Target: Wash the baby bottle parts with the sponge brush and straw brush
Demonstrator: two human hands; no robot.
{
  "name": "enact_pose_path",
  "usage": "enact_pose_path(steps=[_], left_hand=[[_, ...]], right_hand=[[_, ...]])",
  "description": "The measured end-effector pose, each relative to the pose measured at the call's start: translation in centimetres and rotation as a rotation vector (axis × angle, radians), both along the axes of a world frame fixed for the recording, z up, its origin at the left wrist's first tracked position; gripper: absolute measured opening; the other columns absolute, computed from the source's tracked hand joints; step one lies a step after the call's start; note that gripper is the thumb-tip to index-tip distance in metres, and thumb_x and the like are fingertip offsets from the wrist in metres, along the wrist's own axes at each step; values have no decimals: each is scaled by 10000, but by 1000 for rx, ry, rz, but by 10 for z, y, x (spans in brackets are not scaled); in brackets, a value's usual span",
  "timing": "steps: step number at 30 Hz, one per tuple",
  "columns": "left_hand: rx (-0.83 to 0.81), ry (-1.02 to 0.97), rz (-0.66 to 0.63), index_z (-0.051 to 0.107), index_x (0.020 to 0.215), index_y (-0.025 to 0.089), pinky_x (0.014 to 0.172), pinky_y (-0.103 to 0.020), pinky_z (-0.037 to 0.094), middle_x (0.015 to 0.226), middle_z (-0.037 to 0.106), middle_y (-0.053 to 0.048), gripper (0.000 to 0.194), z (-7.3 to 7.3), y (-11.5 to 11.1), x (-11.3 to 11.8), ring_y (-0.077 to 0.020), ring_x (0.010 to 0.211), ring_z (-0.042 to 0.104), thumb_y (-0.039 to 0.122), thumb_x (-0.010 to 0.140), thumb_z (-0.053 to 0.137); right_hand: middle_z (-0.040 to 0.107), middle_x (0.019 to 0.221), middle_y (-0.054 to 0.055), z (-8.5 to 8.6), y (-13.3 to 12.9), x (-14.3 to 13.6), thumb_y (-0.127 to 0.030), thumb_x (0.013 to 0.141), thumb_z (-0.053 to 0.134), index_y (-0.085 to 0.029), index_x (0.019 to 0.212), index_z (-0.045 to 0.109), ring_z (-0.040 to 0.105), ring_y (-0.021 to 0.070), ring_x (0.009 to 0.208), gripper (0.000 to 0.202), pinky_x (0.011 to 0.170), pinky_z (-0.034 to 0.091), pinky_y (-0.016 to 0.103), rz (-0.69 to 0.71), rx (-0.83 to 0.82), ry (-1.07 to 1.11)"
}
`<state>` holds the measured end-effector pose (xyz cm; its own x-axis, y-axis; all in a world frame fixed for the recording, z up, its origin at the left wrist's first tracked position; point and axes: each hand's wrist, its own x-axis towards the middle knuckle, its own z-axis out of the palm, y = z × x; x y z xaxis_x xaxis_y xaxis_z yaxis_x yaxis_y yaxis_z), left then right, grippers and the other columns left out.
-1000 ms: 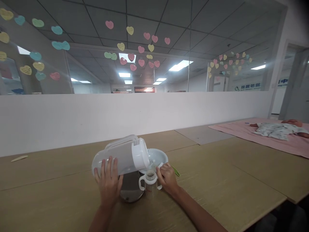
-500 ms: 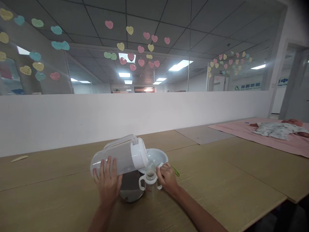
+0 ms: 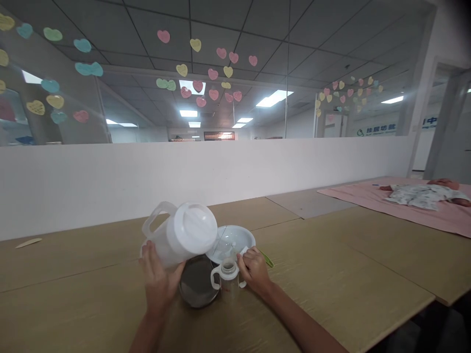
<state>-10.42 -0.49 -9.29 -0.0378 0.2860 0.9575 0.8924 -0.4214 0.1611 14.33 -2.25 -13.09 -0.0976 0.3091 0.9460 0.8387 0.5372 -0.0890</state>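
Note:
My left hand (image 3: pixel 158 274) is wrapped round the lower side of a translucent plastic pitcher (image 3: pixel 162 245). The pitcher lies tilted in the air, its white lid (image 3: pixel 196 228) turned towards me and to the right. Below and to the right of the lid stands an uncapped baby bottle (image 3: pixel 228 282) with two white handles. My right hand (image 3: pixel 253 268) is closed at the bottle's right handle, covering its upper part. A small white piece shows at those fingertips, too hidden to name. No stream of liquid can be made out.
Behind the bottle sits a white bowl (image 3: pixel 235 238) with small items in it. A dark round plate or tray (image 3: pixel 198 287) lies left of the bottle, a green-handled item (image 3: pixel 267 258) to the right. A baby doll (image 3: pixel 415 196) lies on a pink cloth (image 3: pixel 353 195) at far right.
The pitcher has swung in my left hand, so its lid now faces more towards me and its handle lies further left. My right hand and the bottle have barely moved.

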Motion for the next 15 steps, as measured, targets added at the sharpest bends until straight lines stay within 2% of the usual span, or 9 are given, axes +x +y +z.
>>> enact_pose_path(steps=[2, 6, 15], left_hand=[[-6, 41, -40, 70, 1397, 83, 1016, -477, 314, 1399, 245, -206, 937, 2, 1, -7, -336, 1274, 267, 450, 721, 605], [27, 154, -66, 38, 1397, 63, 1023, -490, 303, 1411, 210, -213, 909, 2, 4, -19, -352, 1285, 236, 416, 749, 569], [36, 299, -41, -9, 1393, 38, 989, -481, 352, 1422, 181, -229, 858, -5, 9, -22, -356, 1282, 244, 345, 790, 519]], right_hand=[[440, 450, -6, 0, 0, 0, -173, 880, 388, -158, 451, 412, 364, 92, 479, 430, 569, 242, 272, 1, 3, 3], [437, 451, -9, 1, 0, 0, -165, 877, 389, -157, 454, 410, 363, 92, 481, 423, 568, 240, 270, 8, 2, 10], [447, 456, -5, 0, 0, 0, -170, 882, 383, -160, 457, 424, 375, 97, 488, 427, 576, 249, 272, -13, -12, -4]])
